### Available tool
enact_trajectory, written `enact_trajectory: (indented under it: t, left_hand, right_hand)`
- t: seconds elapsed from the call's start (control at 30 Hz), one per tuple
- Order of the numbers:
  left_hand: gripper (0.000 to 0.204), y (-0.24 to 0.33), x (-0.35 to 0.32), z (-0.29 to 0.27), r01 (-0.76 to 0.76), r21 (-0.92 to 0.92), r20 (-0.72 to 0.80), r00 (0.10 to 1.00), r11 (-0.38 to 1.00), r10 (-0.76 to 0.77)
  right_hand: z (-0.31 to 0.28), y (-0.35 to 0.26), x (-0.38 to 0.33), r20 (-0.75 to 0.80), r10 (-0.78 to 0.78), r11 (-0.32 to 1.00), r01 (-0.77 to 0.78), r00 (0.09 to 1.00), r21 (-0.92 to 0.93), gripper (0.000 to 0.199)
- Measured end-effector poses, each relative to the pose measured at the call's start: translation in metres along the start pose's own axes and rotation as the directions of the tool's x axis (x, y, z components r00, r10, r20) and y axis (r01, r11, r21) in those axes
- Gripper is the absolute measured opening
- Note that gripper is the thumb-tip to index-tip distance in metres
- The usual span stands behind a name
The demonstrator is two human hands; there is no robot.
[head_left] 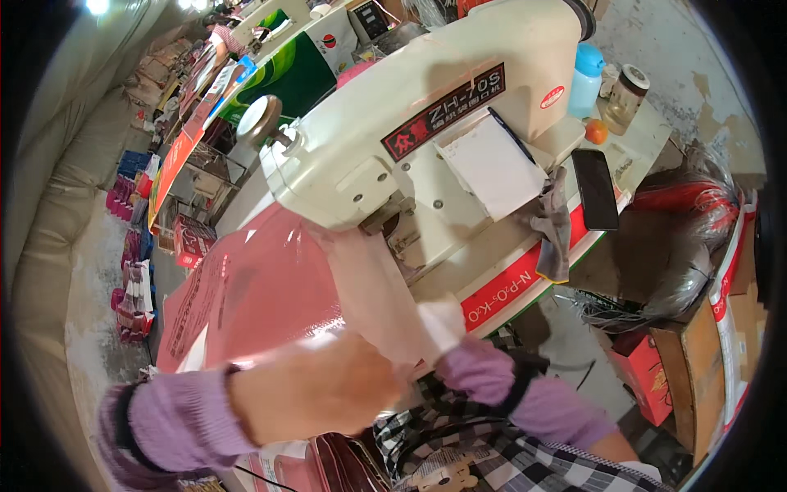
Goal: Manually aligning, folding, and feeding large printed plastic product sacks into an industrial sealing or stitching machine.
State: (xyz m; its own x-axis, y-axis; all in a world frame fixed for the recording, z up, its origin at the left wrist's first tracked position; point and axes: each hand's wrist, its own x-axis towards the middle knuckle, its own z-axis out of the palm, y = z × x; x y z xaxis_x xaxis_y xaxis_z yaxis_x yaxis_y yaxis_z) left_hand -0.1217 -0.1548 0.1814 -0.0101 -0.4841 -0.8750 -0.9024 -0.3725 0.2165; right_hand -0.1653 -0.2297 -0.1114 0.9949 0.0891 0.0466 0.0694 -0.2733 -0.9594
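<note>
Although the head view shows both hands close before a cream industrial sewing machine [393,94], blur smears them, and how far their fingers are closed cannot be told. Beyond a lilac sleeve [184,414] with a black band, the left hand [357,381] lies across the near side of a pink printed plastic sack [287,279]; whether it grips the sack is unclear. The right hand [443,326], a pale smear at the end of another lilac sleeve [484,373], is just beside a strip of translucent film [373,299], and its hold cannot be told either. The sack spreads ahead and to the left of the left hand, and the film runs from between the hands up to the machine's lower head. Ahead and to the right of the right hand, a white paper pad [496,168] leans against the machine, with a grey cloth [555,234] draped over the red-edged desk [512,291] and a black phone [596,189] near it. Farther ahead stand a blue bottle [585,82] and a lidded glass jar [625,102], a reddish-orange fruit [596,131] between them. Below the hands is a black-and-white checked garment [566,471].
</note>
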Motion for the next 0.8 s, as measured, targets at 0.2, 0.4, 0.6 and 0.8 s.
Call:
enact_trajectory:
  t: [0.2, 0.4, 0.6, 0.8]
  left_hand:
    - [0.022, 0.001, 0.080, 0.109, -0.765, -0.467, -0.769, 0.599, 0.443, 0.224]
    - [0.034, -0.026, -0.009, 0.033, 0.140, -0.112, -0.075, 0.986, 0.984, -0.148]
    - [0.021, 0.054, 0.088, 0.120, -0.181, 0.005, -0.612, 0.777, 0.983, 0.146]
    - [0.021, -0.030, -0.031, 0.057, 0.247, -0.102, -0.211, 0.941, 0.964, -0.264]
  right_hand:
    - [0.053, -0.024, 0.056, 0.035, 0.022, 0.833, 0.001, 0.999, -0.553, 0.070]
    - [0.022, -0.001, 0.056, -0.033, 0.060, 0.705, -0.066, 0.998, -0.706, 0.068]
    - [-0.001, -0.077, -0.023, 0.159, 0.090, 0.760, 0.036, 0.983, -0.649, 0.075]
    - [0.023, -0.052, 0.030, 0.135, 0.003, 0.574, 0.109, 0.991, -0.812, 0.069]
